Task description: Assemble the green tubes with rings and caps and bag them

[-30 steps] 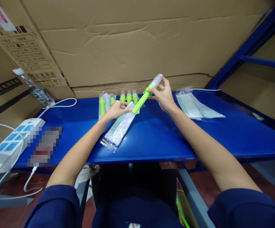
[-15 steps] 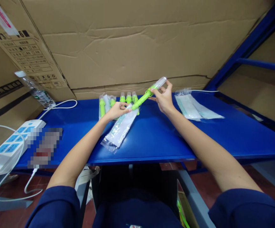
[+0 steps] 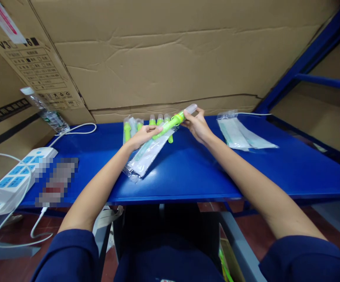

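Note:
My left hand (image 3: pixel 144 136) is closed on the upper end of a clear plastic bag (image 3: pixel 147 157) with a white, green-marked sheet inside. My right hand (image 3: pixel 198 124) pinches a bright green stick (image 3: pixel 169 126) with a clear cap, near that cap. The stick slants down to the left, its lower end at my left fingers and over or inside the bag; I cannot tell which. Behind my left hand lie several similar green sticks (image 3: pixel 160 119), partly hidden, and one in a bag (image 3: pixel 127 131).
More flat bags with white sheets (image 3: pixel 240 133) lie at the right of the blue table (image 3: pixel 199 172). On the left are a power strip (image 3: pixel 20 172), a blurred-out device (image 3: pixel 58 182) on a white cable, and a plastic bottle (image 3: pixel 48 113). Cardboard (image 3: pixel 172 70) stands behind.
The green stick has slid down and left along the bag, and my right hand moved with it. The bag has risen slightly and shifted left at its lower end.

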`<state>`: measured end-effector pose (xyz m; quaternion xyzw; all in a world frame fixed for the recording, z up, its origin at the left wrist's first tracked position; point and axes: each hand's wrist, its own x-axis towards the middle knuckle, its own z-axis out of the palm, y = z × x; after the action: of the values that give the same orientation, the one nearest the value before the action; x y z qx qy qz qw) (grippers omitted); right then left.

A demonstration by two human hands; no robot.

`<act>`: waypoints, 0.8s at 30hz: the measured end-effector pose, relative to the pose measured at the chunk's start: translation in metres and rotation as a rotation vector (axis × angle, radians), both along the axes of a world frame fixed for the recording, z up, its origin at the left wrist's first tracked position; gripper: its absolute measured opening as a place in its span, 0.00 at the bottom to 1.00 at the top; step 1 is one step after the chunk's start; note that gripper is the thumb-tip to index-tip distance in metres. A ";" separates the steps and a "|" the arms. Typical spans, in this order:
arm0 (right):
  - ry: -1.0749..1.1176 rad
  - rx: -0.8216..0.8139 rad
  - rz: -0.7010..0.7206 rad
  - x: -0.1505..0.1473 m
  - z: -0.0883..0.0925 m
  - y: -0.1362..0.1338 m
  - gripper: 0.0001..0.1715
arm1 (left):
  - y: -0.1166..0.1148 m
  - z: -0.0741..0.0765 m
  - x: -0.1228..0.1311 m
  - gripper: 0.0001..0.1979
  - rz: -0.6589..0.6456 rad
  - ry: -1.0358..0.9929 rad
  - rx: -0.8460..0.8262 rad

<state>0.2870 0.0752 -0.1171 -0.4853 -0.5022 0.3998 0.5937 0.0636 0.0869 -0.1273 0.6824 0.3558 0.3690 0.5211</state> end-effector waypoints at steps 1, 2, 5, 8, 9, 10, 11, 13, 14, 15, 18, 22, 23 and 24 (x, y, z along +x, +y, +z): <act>-0.007 0.007 0.013 0.000 -0.002 0.001 0.38 | -0.001 0.001 0.000 0.19 -0.020 -0.004 -0.007; -0.023 0.020 0.025 -0.001 -0.005 0.001 0.41 | -0.003 0.001 0.001 0.20 -0.035 -0.004 -0.019; -0.138 0.065 0.075 -0.005 -0.012 -0.001 0.45 | -0.008 0.002 0.005 0.21 -0.036 -0.003 -0.050; -0.296 0.134 0.084 -0.006 -0.014 -0.005 0.40 | -0.012 0.003 0.008 0.21 -0.021 -0.018 -0.075; -0.351 0.163 0.059 -0.005 -0.013 -0.005 0.36 | -0.012 0.003 0.008 0.22 -0.019 -0.026 -0.089; -0.409 0.193 0.026 -0.002 -0.013 -0.005 0.32 | -0.012 0.003 0.008 0.23 -0.018 -0.032 -0.105; -0.470 0.219 -0.006 0.001 -0.012 -0.004 0.29 | -0.012 0.003 0.008 0.24 -0.016 -0.034 -0.122; -0.588 0.259 -0.048 0.009 -0.010 -0.001 0.26 | -0.011 0.004 0.006 0.25 -0.028 -0.028 -0.145; -0.636 0.279 -0.047 0.012 -0.010 0.001 0.26 | -0.011 0.004 0.005 0.25 -0.044 -0.022 -0.149; -0.671 0.300 -0.037 0.015 -0.011 0.003 0.26 | -0.011 0.004 0.005 0.25 -0.065 -0.016 -0.148; -0.679 0.344 -0.021 0.015 -0.015 0.006 0.26 | -0.012 0.004 0.005 0.23 -0.115 -0.006 -0.138; -0.622 0.382 -0.062 0.006 -0.018 0.003 0.28 | -0.011 0.003 0.007 0.20 -0.111 -0.010 -0.144; -0.627 0.401 -0.072 0.004 -0.018 0.002 0.28 | -0.011 0.002 0.008 0.19 -0.104 -0.010 -0.142; -0.635 0.419 -0.083 0.002 -0.017 0.001 0.27 | -0.010 0.001 0.008 0.18 -0.093 -0.006 -0.135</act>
<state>0.2887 0.0758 -0.1345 -0.4730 -0.7120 0.0936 0.5105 0.0713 0.0772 -0.1260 0.6603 0.3460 0.3216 0.5838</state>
